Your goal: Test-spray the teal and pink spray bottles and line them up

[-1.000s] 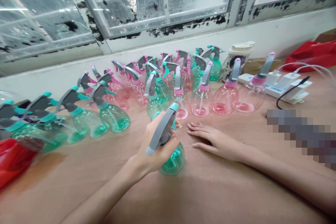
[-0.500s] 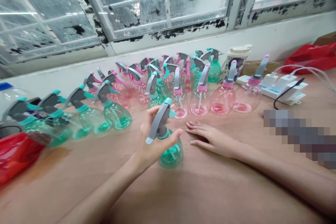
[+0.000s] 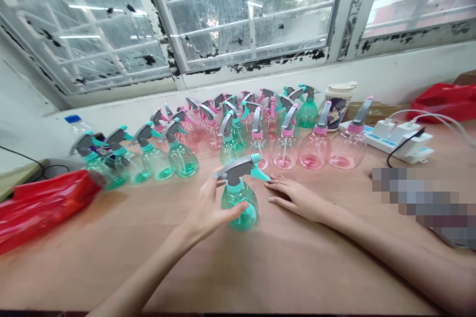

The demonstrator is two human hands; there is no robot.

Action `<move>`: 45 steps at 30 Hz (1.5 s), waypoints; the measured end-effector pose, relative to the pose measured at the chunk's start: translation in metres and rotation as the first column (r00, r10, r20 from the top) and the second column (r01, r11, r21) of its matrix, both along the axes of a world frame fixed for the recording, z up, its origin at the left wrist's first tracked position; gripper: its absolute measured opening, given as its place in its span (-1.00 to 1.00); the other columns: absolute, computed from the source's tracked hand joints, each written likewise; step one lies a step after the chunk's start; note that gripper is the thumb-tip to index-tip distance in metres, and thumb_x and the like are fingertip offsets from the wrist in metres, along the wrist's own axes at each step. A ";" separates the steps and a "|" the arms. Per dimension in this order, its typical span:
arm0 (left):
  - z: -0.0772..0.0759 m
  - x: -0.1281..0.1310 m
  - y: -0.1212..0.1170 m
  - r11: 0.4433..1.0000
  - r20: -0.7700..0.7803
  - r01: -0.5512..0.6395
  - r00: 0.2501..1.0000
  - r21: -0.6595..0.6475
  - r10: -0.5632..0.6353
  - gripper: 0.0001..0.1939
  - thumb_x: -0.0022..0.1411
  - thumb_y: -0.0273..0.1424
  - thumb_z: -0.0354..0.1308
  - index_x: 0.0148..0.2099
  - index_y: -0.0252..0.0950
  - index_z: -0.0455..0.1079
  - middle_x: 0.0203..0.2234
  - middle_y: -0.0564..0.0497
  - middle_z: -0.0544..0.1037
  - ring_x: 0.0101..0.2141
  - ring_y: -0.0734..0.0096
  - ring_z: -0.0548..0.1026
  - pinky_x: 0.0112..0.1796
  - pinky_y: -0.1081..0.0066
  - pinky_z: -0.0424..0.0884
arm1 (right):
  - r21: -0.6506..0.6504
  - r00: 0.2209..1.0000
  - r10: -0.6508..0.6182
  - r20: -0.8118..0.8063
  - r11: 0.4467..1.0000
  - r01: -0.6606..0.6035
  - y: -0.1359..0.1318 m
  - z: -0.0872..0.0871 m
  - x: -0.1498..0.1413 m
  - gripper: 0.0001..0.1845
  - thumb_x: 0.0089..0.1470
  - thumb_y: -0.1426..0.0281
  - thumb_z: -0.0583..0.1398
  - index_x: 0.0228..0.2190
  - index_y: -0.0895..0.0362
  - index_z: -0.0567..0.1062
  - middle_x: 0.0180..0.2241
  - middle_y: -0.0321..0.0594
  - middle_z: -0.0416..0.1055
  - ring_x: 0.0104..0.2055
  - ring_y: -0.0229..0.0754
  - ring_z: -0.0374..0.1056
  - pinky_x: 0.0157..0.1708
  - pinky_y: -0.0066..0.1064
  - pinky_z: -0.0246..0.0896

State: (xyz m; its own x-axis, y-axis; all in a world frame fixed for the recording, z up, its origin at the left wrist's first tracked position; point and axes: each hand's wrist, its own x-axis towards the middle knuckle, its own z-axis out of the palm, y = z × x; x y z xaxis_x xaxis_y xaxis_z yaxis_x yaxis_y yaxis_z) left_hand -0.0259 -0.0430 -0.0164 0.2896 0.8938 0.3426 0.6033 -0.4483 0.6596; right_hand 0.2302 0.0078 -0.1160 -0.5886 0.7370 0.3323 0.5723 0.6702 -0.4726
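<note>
A green see-through spray bottle (image 3: pixel 237 197) with a grey and turquoise trigger head stands upright at the middle of the table, its nozzle pointing right. My left hand (image 3: pixel 208 208) is around its body from the left, thumb across the front and fingers partly hidden behind. My right hand (image 3: pixel 297 197) lies flat on the tabletop just right of the bottle, fingers stretched out and holding nothing. Its fingertips are close to the nozzle. Behind both hands stand several pink spray bottles (image 3: pixel 315 147) and green spray bottles (image 3: pixel 182 158) in rows.
At the left lies a red plastic bag (image 3: pixel 48 203); another red bag (image 3: pixel 442 101) is at the back right. A paper cup (image 3: pixel 339 104) stands by the wall. A white power strip (image 3: pixel 394 143) with plugs and cables sits at the right, near a blurred-out patch. Windows (image 3: pixel 253 15) line the back.
The green bottle has turned, so its nozzle faces right and its lever left. My left hand has slid from the neck down to the body. My right hand stays put. The view has tilted up.
</note>
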 end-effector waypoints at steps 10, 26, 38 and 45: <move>-0.023 -0.012 -0.021 0.996 0.018 -0.029 0.999 -0.080 0.030 -0.39 0.07 -0.25 0.34 0.13 -0.20 0.22 0.09 -0.15 0.41 0.06 0.08 0.44 0.06 0.06 0.39 | 0.026 1.000 0.008 -0.013 1.000 -0.008 0.001 -0.006 0.000 -0.49 0.26 0.14 0.06 0.15 0.09 0.38 0.22 -0.05 0.26 0.29 0.04 0.11 0.25 0.04 0.03; -0.024 -0.068 0.041 0.835 -0.202 -0.530 0.811 0.147 0.550 -0.31 0.13 -0.03 0.24 0.14 -0.37 0.20 0.02 -0.27 0.42 -0.04 0.02 0.49 -0.08 0.11 0.46 | 0.014 0.999 -0.033 0.011 0.999 0.033 -0.003 -0.010 0.002 -0.47 0.25 0.09 0.05 0.13 0.08 0.40 0.23 -0.05 0.23 0.28 0.10 0.12 0.23 0.11 0.05; -0.016 -0.058 0.079 0.785 -0.404 -0.537 0.673 0.310 0.619 -0.27 0.14 0.06 0.17 0.11 -0.46 0.26 -0.03 -0.33 0.41 0.04 -0.14 0.39 -0.08 0.10 0.41 | 0.202 0.997 -0.059 -0.054 0.977 0.069 0.009 0.010 -0.061 -0.65 0.26 0.33 0.05 0.05 0.09 0.38 0.08 -0.01 0.40 0.10 0.06 0.36 0.05 -0.01 0.33; -0.010 -0.059 0.088 0.779 -0.512 -0.526 0.591 0.342 0.623 -0.28 0.18 0.11 0.08 0.07 -0.45 0.28 -0.09 -0.30 0.47 -0.13 -0.13 0.53 -0.31 0.22 0.47 | 0.285 0.935 -0.240 -0.262 0.906 0.312 0.031 0.046 -0.101 -0.62 0.24 0.30 0.07 0.06 0.13 0.33 0.04 0.08 0.41 0.09 0.13 0.35 0.00 0.00 0.32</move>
State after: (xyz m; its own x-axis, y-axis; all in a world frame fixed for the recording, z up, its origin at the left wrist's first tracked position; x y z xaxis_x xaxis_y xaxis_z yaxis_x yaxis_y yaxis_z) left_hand -0.0848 0.0449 -0.0266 -0.0889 0.8996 0.4276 0.9958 0.0709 0.0580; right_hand 0.1292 0.0388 -0.0697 -0.2639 0.6934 0.6705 0.6644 0.6346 -0.3948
